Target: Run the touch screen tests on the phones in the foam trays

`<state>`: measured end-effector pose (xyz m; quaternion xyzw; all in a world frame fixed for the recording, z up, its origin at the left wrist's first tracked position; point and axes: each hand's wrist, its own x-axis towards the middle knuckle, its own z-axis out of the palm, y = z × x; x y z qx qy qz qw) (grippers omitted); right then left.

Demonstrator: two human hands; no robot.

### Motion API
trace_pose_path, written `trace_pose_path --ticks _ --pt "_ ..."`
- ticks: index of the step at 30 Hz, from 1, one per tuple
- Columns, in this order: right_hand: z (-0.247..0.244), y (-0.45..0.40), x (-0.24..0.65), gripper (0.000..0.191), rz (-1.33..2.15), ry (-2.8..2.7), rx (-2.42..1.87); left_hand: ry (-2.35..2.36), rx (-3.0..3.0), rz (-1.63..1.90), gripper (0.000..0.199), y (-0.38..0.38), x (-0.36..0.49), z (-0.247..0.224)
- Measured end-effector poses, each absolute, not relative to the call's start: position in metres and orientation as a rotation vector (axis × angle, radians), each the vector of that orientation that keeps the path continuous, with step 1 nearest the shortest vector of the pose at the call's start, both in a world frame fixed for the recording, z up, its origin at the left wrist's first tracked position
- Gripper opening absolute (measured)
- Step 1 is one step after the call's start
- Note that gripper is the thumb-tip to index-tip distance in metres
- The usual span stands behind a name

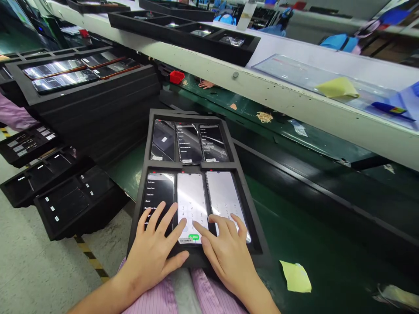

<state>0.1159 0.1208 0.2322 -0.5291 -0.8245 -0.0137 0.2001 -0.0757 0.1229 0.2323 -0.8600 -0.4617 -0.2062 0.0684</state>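
Note:
A black foam tray (242, 192) holds several smartphones in two rows, its near edge by my lap. My left hand (153, 244) is open, fingers spread over the front-left phone (160, 187) with its dark text menu; its index fingertip reaches the keypad of the middle phone (193, 192). My right hand (229, 248) is open too, its index finger extended to that same white dial pad. Its other fingers lie over the front-right phone (222, 192), also showing a dial pad. In the back row, two phones show menus and the left phone (163, 141) has a dark screen.
Stacked foam trays (98, 98) with phones rise at the left, and more trays (75, 196) sit lower. A white shelf (294, 87) crosses above the green bench (294, 218). A yellow note (296, 277) lies right. Another person's hand (206, 84) shows beyond the shelf.

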Motion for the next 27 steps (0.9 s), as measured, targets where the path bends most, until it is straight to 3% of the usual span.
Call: trace_pose_path --ticks 8,20,27 --pt "0.232 0.118 0.127 0.032 -0.080 -2.180 -1.368 -1.511 -2.631 -0.676 0.038 0.121 -0.072 0.224" --pt "0.225 0.117 0.117 0.041 0.009 -1.979 -1.486 -1.489 -2.653 -0.777 0.029 0.118 -0.071 0.224" --pt "0.229 0.115 0.120 0.036 -0.022 -2.055 -1.439 -1.528 -2.644 -0.803 0.027 0.118 -0.070 0.225"
